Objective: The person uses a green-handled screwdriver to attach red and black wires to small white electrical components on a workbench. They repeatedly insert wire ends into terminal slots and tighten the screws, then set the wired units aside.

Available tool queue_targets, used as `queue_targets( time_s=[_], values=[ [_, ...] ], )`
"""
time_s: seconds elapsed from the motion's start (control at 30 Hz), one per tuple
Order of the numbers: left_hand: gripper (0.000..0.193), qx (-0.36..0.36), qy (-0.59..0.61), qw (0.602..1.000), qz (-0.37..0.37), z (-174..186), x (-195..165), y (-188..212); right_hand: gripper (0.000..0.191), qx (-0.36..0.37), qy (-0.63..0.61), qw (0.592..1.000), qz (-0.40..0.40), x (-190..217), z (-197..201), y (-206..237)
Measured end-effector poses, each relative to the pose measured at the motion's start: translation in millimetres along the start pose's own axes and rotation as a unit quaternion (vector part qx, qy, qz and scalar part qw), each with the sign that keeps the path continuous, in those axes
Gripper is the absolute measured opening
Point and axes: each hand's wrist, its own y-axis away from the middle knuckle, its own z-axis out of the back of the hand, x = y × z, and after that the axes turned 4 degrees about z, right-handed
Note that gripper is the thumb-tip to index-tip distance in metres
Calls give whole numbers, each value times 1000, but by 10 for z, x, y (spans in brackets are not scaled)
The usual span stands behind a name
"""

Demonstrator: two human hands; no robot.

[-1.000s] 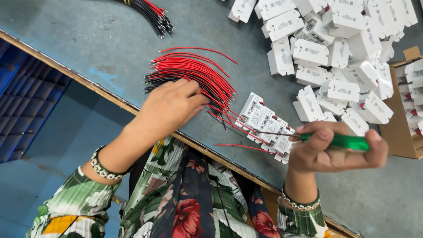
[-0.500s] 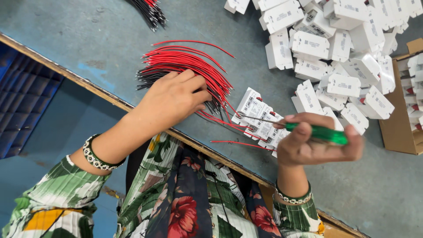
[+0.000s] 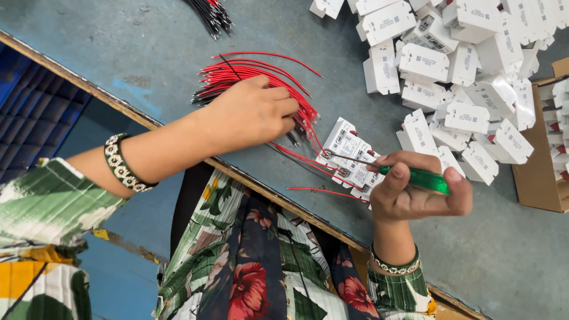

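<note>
The left hand (image 3: 252,115) has slid a little further over the bundle of red wires (image 3: 249,74) on the blue-grey worktop (image 3: 106,41) than half a second ago, its fingers curled down onto the wire ends, pinching among them. The right hand (image 3: 415,192) has drifted slightly lower and nearer the worktop's edge, its grip closed around the green-handled screwdriver (image 3: 415,176), whose thin shaft points left across the row of small white modules (image 3: 352,157) lying just beside the wires. The heap of white modules (image 3: 450,53) beyond is unchanged.
</note>
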Motion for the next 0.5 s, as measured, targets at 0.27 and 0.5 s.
queue_targets(
  time_s=[0.27, 0.5],
  values=[
    [10, -4, -95, 995, -27, -41, -135, -21, 42, 3, 44, 999, -17, -10, 33, 27],
    [26, -46, -32, 998, 2, -52, 7, -4, 43, -4, 40, 999, -13, -37, 32, 37]
  ],
)
